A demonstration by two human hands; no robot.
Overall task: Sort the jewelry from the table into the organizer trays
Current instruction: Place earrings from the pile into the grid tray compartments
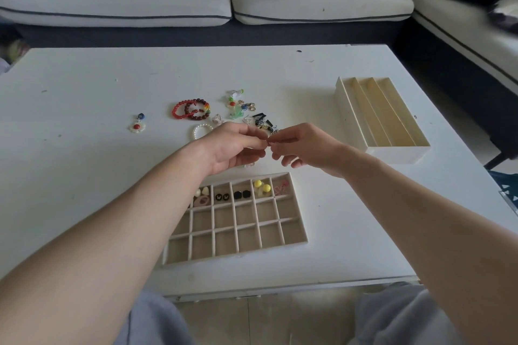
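**Mid-sort: both hands on one tiny piece over the grid tray**

Grid tray (235, 256) sits at the table's (84, 176) near edge, abt centre. Its far row is filled: hearts (202, 191) w/ a pink oval (202, 200) at left, then butterfly studs (222, 196), black studs (242, 194), yellow balls (262, 185) and a pink bow (281, 187) at right. The nearer rows show nothing in them; the L arm hides the tray's left end.

Just above the tray's far edge, L hand (232, 148) and R hand (305, 148) meet fingertip to fingertip. Each pinches thumb-to-forefinger on a small piece (269, 143) between them, w/ the other fingers loosely curled. The piece is too small to identify, prob an earring.

Step, I'd judge: checking or untangling one item before placing it. The next move needs one hand to let go and the other to lower the piece into a free cell. The cells are narrow, so a careful drop.

Beyond the hands, mid-table: pearl bracelet (200, 130), red bracelets (190, 110) and an earring heap (252, 115), close together. A flower charm (136, 126) lies alone toward the left edge. Long tray (392, 120), three lanes, nothing visible inside, sits at the right edge, prob for bracelets.
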